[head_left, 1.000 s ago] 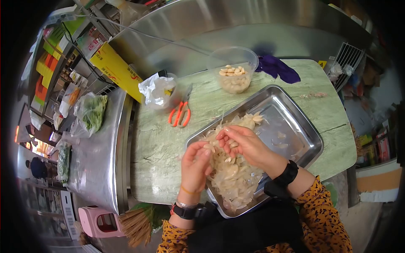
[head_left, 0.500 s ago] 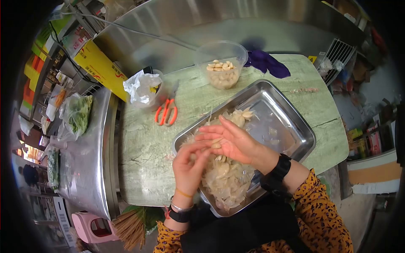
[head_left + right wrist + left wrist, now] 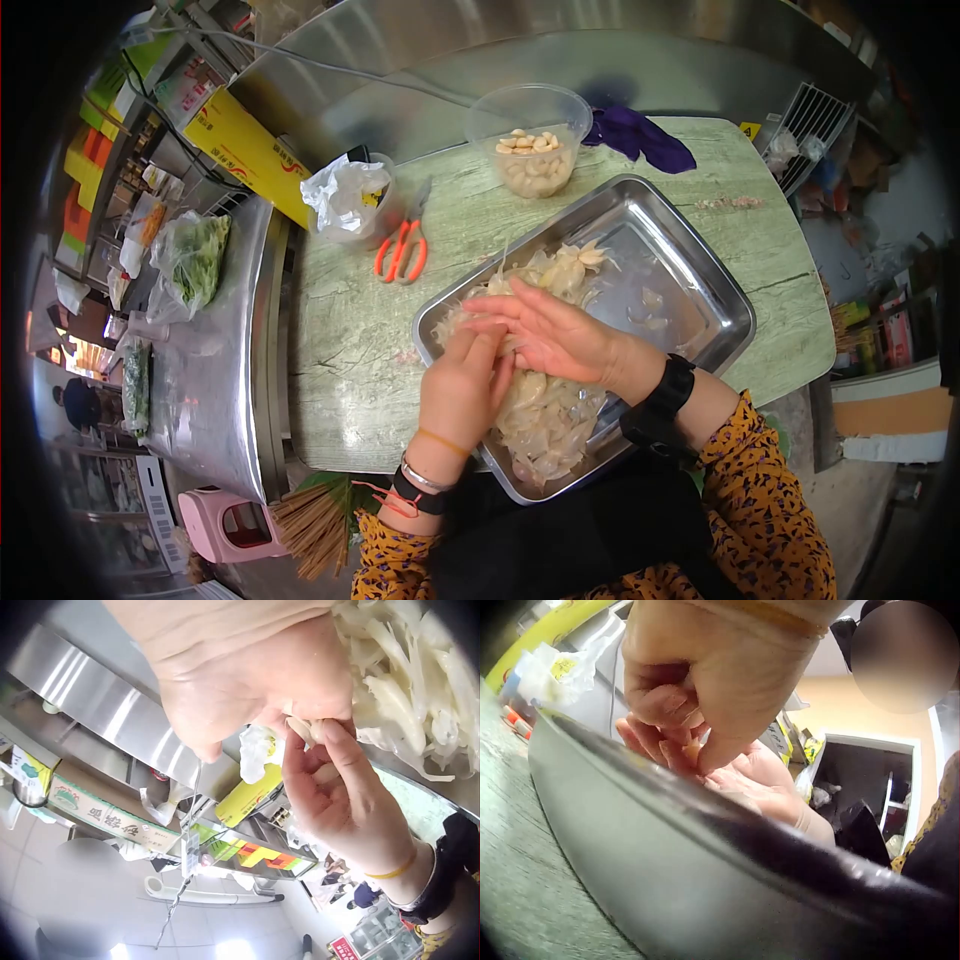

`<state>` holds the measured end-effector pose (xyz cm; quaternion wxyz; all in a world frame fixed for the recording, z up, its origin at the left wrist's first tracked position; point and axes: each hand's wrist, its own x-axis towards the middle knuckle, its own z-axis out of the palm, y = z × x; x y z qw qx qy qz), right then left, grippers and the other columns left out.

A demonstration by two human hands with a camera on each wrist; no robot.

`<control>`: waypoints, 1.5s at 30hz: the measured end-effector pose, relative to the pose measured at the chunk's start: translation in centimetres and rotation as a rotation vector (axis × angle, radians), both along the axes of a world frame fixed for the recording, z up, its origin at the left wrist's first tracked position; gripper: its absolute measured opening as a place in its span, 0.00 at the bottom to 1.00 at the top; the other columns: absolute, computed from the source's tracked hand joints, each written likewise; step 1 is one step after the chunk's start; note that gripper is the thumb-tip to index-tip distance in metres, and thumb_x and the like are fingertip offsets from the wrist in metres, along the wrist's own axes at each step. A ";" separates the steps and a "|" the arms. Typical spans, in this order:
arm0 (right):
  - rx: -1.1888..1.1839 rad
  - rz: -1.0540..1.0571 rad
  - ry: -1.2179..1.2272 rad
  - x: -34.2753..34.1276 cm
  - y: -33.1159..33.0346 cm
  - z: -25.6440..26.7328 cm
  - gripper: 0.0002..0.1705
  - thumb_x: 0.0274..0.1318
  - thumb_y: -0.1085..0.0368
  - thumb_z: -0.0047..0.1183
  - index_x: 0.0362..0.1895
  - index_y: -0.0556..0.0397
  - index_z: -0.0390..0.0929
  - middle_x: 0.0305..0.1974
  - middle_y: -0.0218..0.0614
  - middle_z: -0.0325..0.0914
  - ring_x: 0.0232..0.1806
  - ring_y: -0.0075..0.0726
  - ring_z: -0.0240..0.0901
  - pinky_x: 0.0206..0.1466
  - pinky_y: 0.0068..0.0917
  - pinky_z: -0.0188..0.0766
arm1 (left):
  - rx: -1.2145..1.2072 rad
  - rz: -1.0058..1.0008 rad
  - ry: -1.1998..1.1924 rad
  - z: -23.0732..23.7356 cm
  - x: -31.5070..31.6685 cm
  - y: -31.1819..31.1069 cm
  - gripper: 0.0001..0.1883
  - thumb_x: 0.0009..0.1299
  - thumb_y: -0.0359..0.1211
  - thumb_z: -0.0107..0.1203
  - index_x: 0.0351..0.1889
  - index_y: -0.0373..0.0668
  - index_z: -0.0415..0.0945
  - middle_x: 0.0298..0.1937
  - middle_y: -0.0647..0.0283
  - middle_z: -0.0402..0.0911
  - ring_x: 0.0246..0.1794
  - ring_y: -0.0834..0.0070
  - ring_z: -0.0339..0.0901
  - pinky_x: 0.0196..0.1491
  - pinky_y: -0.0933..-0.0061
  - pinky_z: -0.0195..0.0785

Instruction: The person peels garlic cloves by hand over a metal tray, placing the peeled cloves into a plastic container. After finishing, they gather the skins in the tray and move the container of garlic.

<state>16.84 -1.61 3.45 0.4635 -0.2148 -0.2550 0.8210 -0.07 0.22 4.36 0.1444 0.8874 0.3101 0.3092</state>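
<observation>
Over a metal tray (image 3: pixel 690 265) the two hands meet. My left hand (image 3: pixel 462 400) pinches a garlic clove (image 3: pixel 301 731) between thumb and forefinger, against the right hand's palm side. Another pale clove (image 3: pixel 326 774) shows inside the left hand's curled fingers. My right hand (image 3: pixel 565 340) has its fingers straight and its palm turned toward the left hand. Beneath both hands lies a heap of garlic skins and cloves (image 3: pixel 545 430), partly hidden by them. In the left wrist view the tray's wall (image 3: pixel 652 847) covers the lower part of the hands.
A clear tub (image 3: pixel 530 165) of peeled cloves stands behind the tray, beside a purple cloth (image 3: pixel 645 138). Orange-handled scissors (image 3: pixel 402 250) lie left of it, near a container with a white plastic bag (image 3: pixel 345 195). A steel counter (image 3: pixel 210 350) adjoins the table at left.
The right hand has gone from curled fingers to straight ones. The left hand has moved in against its palm with the clove. The head view has shifted slightly.
</observation>
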 end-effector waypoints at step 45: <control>0.414 -0.587 -0.783 -0.5 -0.1 -0.1 0.05 0.58 0.69 0.56 0.36 0.56 0.74 0.28 0.26 0.74 0.29 0.16 0.68 0.32 0.17 0.67 | -1.468 -0.041 -1.089 -2.3 -1.2 0.3 0.05 0.75 0.33 0.48 0.44 0.43 0.70 0.35 0.65 0.73 0.19 0.89 0.54 0.21 0.89 0.49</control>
